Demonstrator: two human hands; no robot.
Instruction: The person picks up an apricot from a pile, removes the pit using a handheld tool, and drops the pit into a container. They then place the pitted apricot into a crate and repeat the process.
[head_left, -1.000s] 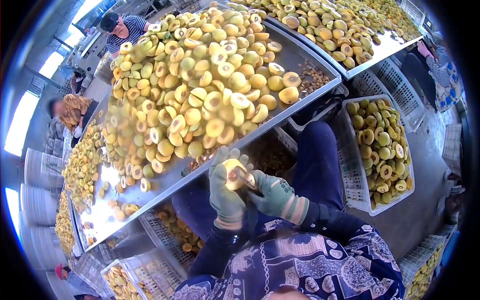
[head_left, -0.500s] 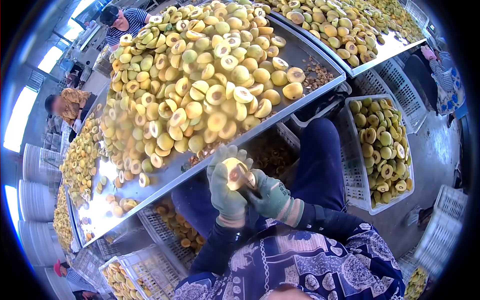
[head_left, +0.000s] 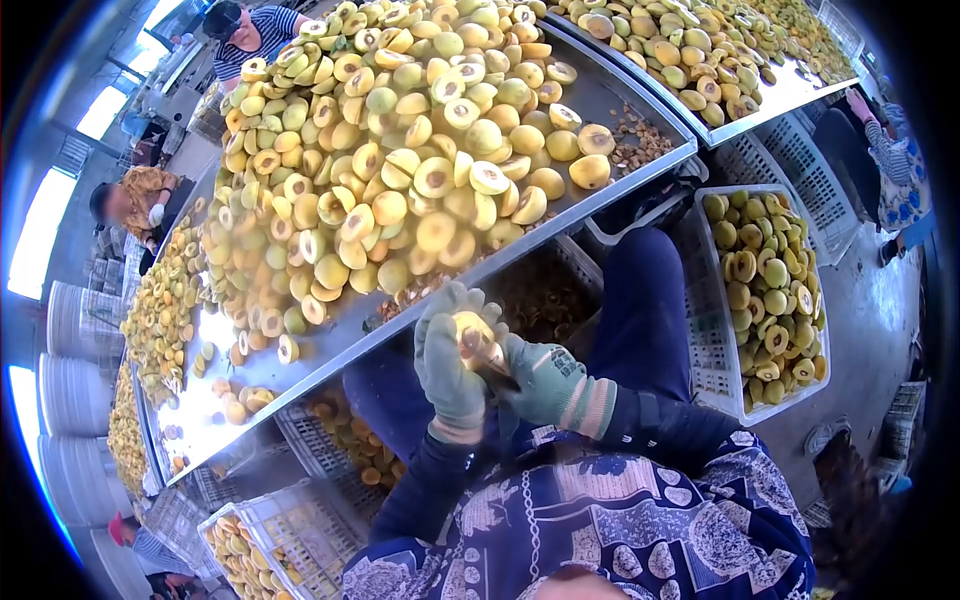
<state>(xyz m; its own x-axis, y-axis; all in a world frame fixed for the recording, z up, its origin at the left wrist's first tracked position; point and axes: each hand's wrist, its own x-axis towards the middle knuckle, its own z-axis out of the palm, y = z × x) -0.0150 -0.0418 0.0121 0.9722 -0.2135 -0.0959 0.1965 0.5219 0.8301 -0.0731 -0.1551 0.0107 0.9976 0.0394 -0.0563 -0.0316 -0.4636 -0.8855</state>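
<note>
My left hand (head_left: 447, 368), in a green glove, is wrapped around a halved yellow fruit (head_left: 471, 327) held just below the table's front edge. My right hand (head_left: 545, 382), also gloved, grips a small tool (head_left: 487, 350) whose tip is pressed into the fruit's cut face. A large heap of halved yellow-green fruit (head_left: 400, 170) fills the metal table (head_left: 330, 352) in front of me. My legs in dark blue trousers (head_left: 635, 320) show under the hands.
A white crate of fruit halves (head_left: 765, 290) stands at my right on the floor. More crates sit under the table (head_left: 300, 520). A second loaded table (head_left: 700, 60) is at the upper right. Other people work at the far side (head_left: 240, 35) and left (head_left: 135, 205).
The view shifted slightly; my hands with the fruit rose a little toward the table edge. The tool stays in the fruit.
</note>
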